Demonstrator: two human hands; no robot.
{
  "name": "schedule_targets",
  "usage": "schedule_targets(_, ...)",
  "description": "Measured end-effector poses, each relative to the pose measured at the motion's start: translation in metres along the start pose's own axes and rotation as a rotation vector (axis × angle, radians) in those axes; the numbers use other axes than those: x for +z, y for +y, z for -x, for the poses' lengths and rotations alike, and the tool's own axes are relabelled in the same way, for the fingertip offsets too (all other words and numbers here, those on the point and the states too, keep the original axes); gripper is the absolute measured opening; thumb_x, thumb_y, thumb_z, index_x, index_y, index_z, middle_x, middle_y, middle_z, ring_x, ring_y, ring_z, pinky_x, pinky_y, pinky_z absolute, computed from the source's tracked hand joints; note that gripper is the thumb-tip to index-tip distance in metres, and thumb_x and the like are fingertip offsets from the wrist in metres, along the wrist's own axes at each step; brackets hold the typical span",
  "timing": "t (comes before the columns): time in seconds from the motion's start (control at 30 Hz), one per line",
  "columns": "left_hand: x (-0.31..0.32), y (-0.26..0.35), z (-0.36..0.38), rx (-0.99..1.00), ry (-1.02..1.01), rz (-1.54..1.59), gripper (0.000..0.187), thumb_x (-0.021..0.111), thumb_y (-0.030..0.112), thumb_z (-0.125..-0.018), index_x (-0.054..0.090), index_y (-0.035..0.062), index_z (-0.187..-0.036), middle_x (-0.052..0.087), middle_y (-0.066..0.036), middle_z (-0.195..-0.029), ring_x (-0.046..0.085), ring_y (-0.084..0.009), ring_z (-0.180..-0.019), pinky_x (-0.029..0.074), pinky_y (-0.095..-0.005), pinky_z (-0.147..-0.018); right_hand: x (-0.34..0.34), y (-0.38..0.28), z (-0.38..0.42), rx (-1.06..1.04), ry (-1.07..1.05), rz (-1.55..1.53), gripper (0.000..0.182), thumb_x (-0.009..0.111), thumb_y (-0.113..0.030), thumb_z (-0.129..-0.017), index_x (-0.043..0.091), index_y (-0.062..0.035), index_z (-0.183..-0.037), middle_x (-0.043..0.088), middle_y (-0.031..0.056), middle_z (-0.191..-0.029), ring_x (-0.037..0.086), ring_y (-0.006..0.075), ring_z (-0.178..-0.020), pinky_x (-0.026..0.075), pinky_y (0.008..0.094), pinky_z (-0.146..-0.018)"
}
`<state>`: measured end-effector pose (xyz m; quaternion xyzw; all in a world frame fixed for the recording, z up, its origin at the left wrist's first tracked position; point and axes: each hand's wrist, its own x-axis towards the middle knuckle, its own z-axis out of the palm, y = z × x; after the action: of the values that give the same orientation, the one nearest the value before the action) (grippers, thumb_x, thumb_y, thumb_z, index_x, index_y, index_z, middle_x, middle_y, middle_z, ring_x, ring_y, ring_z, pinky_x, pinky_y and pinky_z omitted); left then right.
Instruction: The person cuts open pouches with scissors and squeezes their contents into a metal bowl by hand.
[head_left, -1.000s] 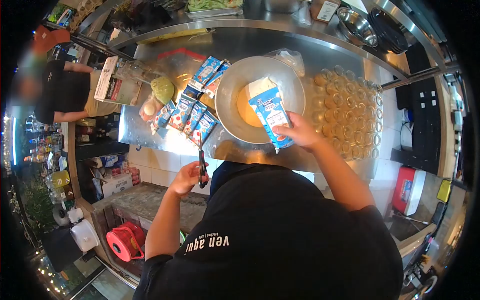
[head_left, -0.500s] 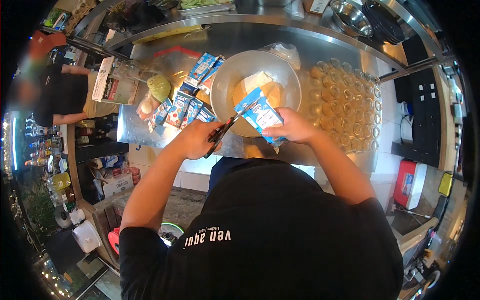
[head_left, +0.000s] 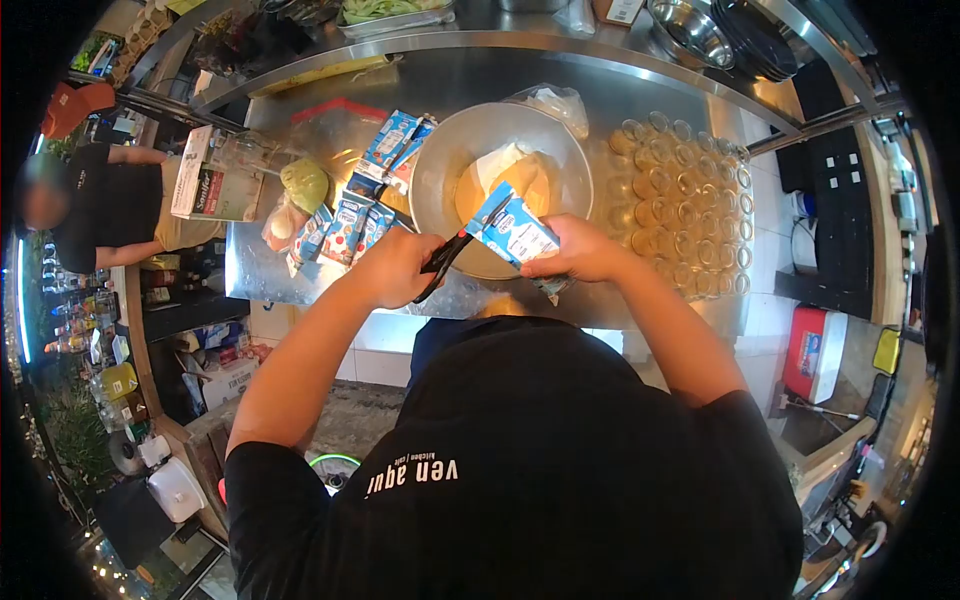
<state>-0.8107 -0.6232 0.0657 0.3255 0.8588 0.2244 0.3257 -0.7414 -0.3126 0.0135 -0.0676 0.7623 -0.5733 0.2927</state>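
Note:
My left hand [head_left: 398, 268] is wrapped round the black handles of a pair of scissors [head_left: 441, 268]. The blade end meets the left edge of a blue and white packet [head_left: 515, 232], and the packet partly hides it. My right hand [head_left: 582, 248] grips that packet by its right side, tilted over the near part of a large metal bowl [head_left: 432, 150]. Inside the bowl lie a yellowish mass [head_left: 540, 180] and something white [head_left: 500, 160]. More blue packets [head_left: 348, 222] lie left of the bowl, some stacked [head_left: 390, 140] close to its rim.
Rows of small glass jars [head_left: 690, 205] stand right of the bowl. Clear plastic bags [head_left: 560, 105], a bag with green contents [head_left: 304, 185] and a cardboard box [head_left: 215, 185] are also on the steel table. A shelf [head_left: 520, 40] spans the far side. Another person [head_left: 115, 195] stands at left.
The scissors have shifted against the packet, and their blades show less than before. The packet has turned slightly in my right hand. The whole view has moved a little.

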Motion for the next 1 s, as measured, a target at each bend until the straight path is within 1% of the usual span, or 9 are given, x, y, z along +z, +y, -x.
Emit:
schedule_targets(0.23, 0.030, -0.050, 0.042, -0.093, -0.021, 0.188, 0.041, 0.081, 0.025, -0.086, 0.069, 0.0058, -0.119, 0.070, -0.011, -0.071, 0.068, -0.0209, -0.065, 0.050, -0.0363, -0.065, -0.006, 0.013, -0.001, 0.063, 0.034, -0.052, 0.053, 0.089, -0.031, -0.079, 0.068, 0.0017, -0.115, 0.074, 0.0095, -0.102, 0.070, 0.0171, -0.090, 0.055, 0.0336, -0.083)
schedule_targets(0.3, 0.063, -0.086, 0.073, -0.083, 0.203, 0.302, 0.042, 0.082, 0.022, -0.084, 0.068, 0.0039, -0.119, 0.070, -0.008, -0.071, 0.067, -0.0179, -0.063, 0.051, -0.0362, -0.063, -0.009, 0.015, 0.000, 0.062, 0.069, -0.122, 0.051, 0.089, -0.030, -0.080, 0.068, 0.0017, -0.115, 0.074, 0.0087, -0.102, 0.070, 0.0156, -0.088, 0.056, 0.0332, -0.081)
schedule_targets(0.37, 0.090, -0.101, 0.100, -0.342, 0.184, 0.295, 0.044, 0.083, 0.021, -0.083, 0.067, 0.0020, -0.119, 0.071, -0.006, -0.072, 0.066, -0.0171, -0.062, 0.052, -0.0369, -0.061, -0.009, 0.019, 0.001, 0.098, 0.064, -0.321, 0.048, 0.088, -0.026, -0.082, 0.067, 0.0019, -0.116, 0.074, 0.0082, -0.101, 0.069, 0.0148, -0.086, 0.057, 0.0323, -0.077)
schedule_targets(0.53, 0.139, -0.079, 0.082, -0.581, 0.312, 0.098, 0.050, 0.084, 0.037, -0.080, 0.068, 0.0011, -0.112, 0.073, -0.020, -0.082, 0.073, -0.0379, -0.077, 0.055, -0.0505, -0.073, -0.008, 0.007, -0.006, 0.114, 0.023, -0.250, 0.047, 0.086, -0.024, -0.085, 0.066, 0.0018, -0.118, 0.074, 0.0077, -0.102, 0.070, 0.0146, -0.084, 0.058, 0.0312, -0.075)
schedule_targets(0.6, 0.131, -0.066, 0.059, -0.309, 0.571, -0.015, 0.041, 0.079, 0.033, -0.088, 0.070, -0.0003, -0.109, 0.073, -0.022, -0.086, 0.074, -0.0388, -0.082, 0.056, -0.0507, -0.075, -0.004, 0.000, -0.011, 0.121, 0.004, -0.177, 0.047, 0.085, -0.025, -0.085, 0.066, 0.0017, -0.119, 0.074, 0.0076, -0.102, 0.070, 0.0148, -0.084, 0.058, 0.0314, -0.075)
schedule_targets(0.7, 0.097, -0.072, 0.042, -0.197, 0.532, -0.127, 0.032, 0.074, 0.029, -0.093, 0.072, 0.0007, -0.108, 0.073, -0.022, -0.087, 0.073, -0.0371, -0.082, 0.057, -0.0462, -0.073, 0.002, -0.005, -0.016, 0.095, -0.021, -0.211, 0.046, 0.085, -0.025, -0.086, 0.066, 0.0016, -0.118, 0.074, 0.0080, -0.102, 0.070, 0.0146, -0.084, 0.058, 0.0322, -0.075)
schedule_targets(0.87, 0.021, -0.014, -0.021, -0.041, 0.513, 0.515, 0.026, 0.072, 0.025, -0.095, 0.074, 0.0016, -0.107, 0.073, -0.019, -0.086, 0.072, -0.0312, -0.079, 0.056, -0.0377, -0.074, 0.009, 0.003, -0.028, -0.030, -0.087, -0.094, 0.048, 0.086, -0.028, -0.084, 0.067, 0.0012, -0.117, 0.074, 0.0068, -0.101, 0.068, 0.0125, -0.081, 0.056, 0.0308, -0.075)
schedule_targets(0.97, 0.001, -0.022, -0.051, 0.074, 0.325, 0.354, 0.022, 0.069, 0.020, -0.096, 0.073, 0.0014, -0.107, 0.074, -0.017, -0.087, 0.072, -0.0310, -0.082, 0.056, -0.0379, -0.077, 0.002, -0.016, -0.016, 0.144, -0.183, -0.243, 0.050, 0.088, -0.027, -0.081, 0.067, -0.0005, -0.118, 0.072, 0.0050, -0.101, 0.067, 0.0127, -0.084, 0.055, 0.0310, -0.076)
schedule_targets(1.0, -0.002, -0.039, -0.063, 0.341, 0.466, 0.097, 0.019, 0.067, 0.017, -0.095, 0.074, 0.0029, -0.106, 0.075, -0.017, -0.091, 0.072, -0.0334, -0.084, 0.057, -0.0402, -0.077, 0.000, -0.022, -0.009, 0.150, -0.165, -0.239, 0.050, 0.088, -0.027, -0.081, 0.067, -0.0005, -0.118, 0.072, 0.0050, -0.101, 0.067, 0.0127, -0.084, 0.055, 0.0310, -0.076)
